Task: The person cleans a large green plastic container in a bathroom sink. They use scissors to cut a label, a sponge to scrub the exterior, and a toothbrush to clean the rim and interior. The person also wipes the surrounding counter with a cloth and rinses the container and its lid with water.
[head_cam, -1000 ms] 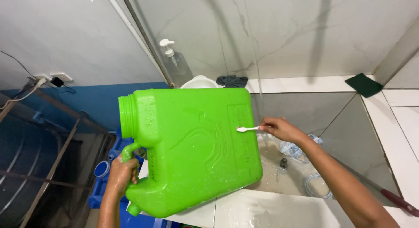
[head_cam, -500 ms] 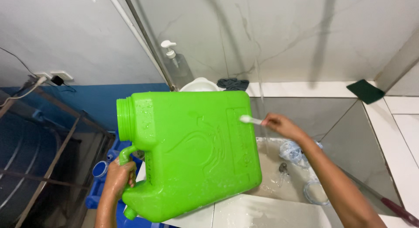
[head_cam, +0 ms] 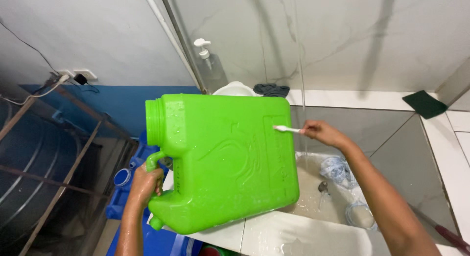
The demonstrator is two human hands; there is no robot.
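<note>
big green jerry can [head_cam: 225, 163] sitting tilted on the front edge of the white tiled worktop [head_cam: 303, 236], its bottom corner hanging over the sink [head_cam: 338, 197] and the open neck pointing left, past the worktop's left edge. it's wet all over. left hand [head_cam: 145, 185] has its fingers wrapped tight around the can's handle at the lower left. right hand [head_cam: 320, 132] is closed in a pinch on a white toothbrush [head_cam: 288, 129] — the brush head is touching the can's flat face near its top right corner.

a thin stream of water [head_cam: 299, 80] runs down just beside the right hand into the sink, which has cloudy water and a couple of clear plastic containers [head_cam: 338, 169] in it. on the back ledge of the worktop there's a pump bottle [head_cam: 206, 58], a white bowl [head_cam: 235, 88], a dark rag [head_cam: 271, 89] — and a green scrub pad [head_cam: 424, 103] in the far right corner. blue crate [head_cam: 122, 187] down on the left.
</note>
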